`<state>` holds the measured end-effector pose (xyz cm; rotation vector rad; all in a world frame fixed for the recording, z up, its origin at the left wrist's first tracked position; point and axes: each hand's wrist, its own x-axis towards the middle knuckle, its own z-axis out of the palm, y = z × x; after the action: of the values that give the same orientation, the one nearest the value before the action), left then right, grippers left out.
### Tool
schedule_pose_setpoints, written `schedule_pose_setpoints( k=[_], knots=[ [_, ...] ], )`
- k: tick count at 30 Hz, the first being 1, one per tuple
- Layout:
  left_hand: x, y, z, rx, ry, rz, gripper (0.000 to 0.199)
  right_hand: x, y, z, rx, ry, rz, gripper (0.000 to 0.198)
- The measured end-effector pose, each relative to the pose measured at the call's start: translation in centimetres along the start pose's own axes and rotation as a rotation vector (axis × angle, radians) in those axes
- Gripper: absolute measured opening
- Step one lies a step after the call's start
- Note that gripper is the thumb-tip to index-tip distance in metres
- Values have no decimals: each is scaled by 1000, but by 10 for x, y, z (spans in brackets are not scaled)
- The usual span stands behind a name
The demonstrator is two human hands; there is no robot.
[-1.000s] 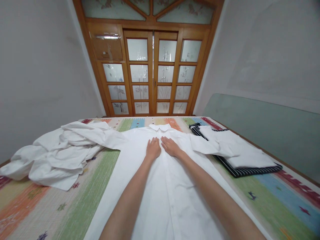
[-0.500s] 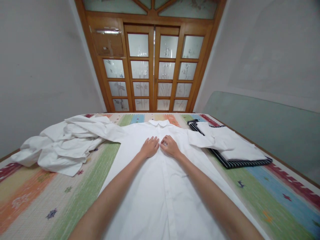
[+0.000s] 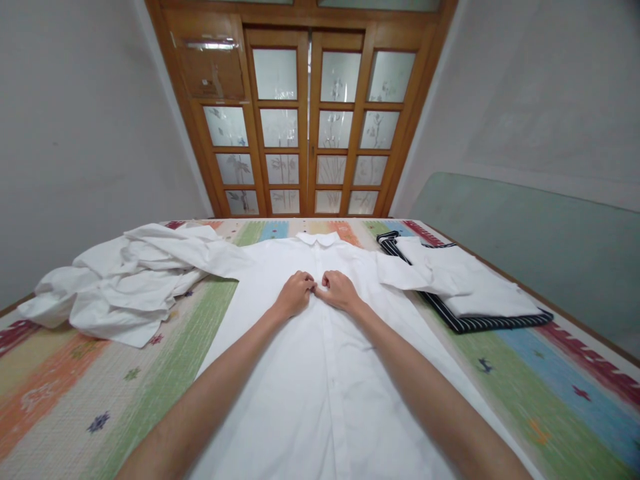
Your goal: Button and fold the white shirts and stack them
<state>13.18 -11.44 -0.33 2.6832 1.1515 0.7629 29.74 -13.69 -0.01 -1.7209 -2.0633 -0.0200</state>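
A white long-sleeved shirt (image 3: 280,400) lies flat, front up, with its collar (image 3: 318,239) at the far end and its button placket running down the middle. Both hands are at the upper placket, below the collar, almost touching each other. My left hand (image 3: 296,293) has its fingers curled in, pinching the placket edge. Opposite it, my right hand (image 3: 339,291) is also closed on the placket, thumb pointing toward the left fingertips. Any button between the fingers is too small and covered to make out.
A crumpled heap of white cloth (image 3: 125,280) lies to the left, touching the shirt's sleeve. At right, folded white clothes (image 3: 480,283) rest on a black-and-white striped garment (image 3: 465,325). A colourful striped cover (image 3: 165,373) lies underneath. Wooden glass-paned doors (image 3: 310,133) stand beyond.
The fingers of my left hand, laid out flatter before, have curled in to a pinch at the placket. My right hand stays closed nearby, its thumb now stretched toward the left. The view has tilted slightly down.
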Motion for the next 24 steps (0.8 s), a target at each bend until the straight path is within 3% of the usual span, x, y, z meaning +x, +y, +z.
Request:
schedule_pose_setpoints(
  k=[7,15,20,24],
  knots=[
    [0,-3,2,-95,109,-10,27,2,-6,0,-74,-38,77,17],
    [14,-3,-4,-144,-73,-92,28,-1,-11,-6,-94,-71,40,18],
    [22,-1,2,-86,-63,-177,30,-3,-19,-7,-189,-68,79,21],
    [21,-3,4,-110,-56,-161,31,-4,-20,-6,-190,-58,74,23]
  ],
)
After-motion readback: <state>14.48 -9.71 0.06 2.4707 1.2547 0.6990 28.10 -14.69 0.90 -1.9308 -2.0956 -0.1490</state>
